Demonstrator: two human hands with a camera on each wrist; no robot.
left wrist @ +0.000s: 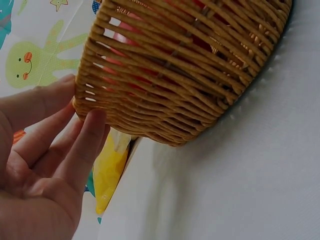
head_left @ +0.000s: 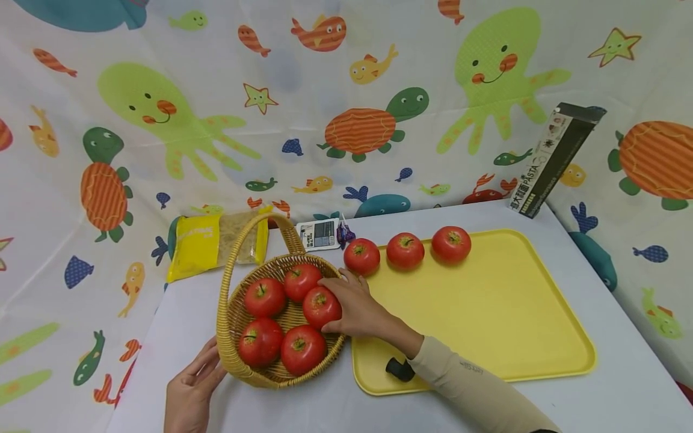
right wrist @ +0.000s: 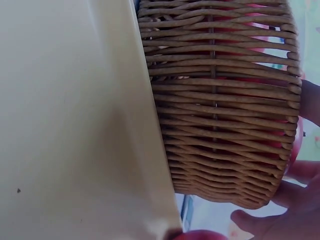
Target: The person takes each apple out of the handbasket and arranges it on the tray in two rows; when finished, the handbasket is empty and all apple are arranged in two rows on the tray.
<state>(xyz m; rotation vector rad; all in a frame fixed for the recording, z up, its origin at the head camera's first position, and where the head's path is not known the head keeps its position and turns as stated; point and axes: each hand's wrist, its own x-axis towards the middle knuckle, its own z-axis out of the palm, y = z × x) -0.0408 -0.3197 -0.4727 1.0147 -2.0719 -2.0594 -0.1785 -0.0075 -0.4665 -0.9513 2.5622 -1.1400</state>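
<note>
My right hand [head_left: 352,304] reaches over the right rim of a wicker basket [head_left: 238,373] and grips a red apple [head_left: 320,307] inside it. Several other red apples [head_left: 263,297] lie in the same basket. In the right wrist view, that hand [right wrist: 295,210] is partly cut off at the right edge, beyond the basket's woven side [right wrist: 225,115]. My left hand [head_left: 192,382] is at the basket's left side. Seen from the left wrist, its extended fingertips touch the basket [left wrist: 165,80] at the rim.
Three apples [head_left: 405,251] line the back left of a yellow tray [head_left: 471,319], right of the basket. A small black object [head_left: 399,369] is on its front edge. Behind stand a yellow bag [head_left: 197,243], a small white packet [head_left: 319,234] and a tall pasta box [head_left: 554,159].
</note>
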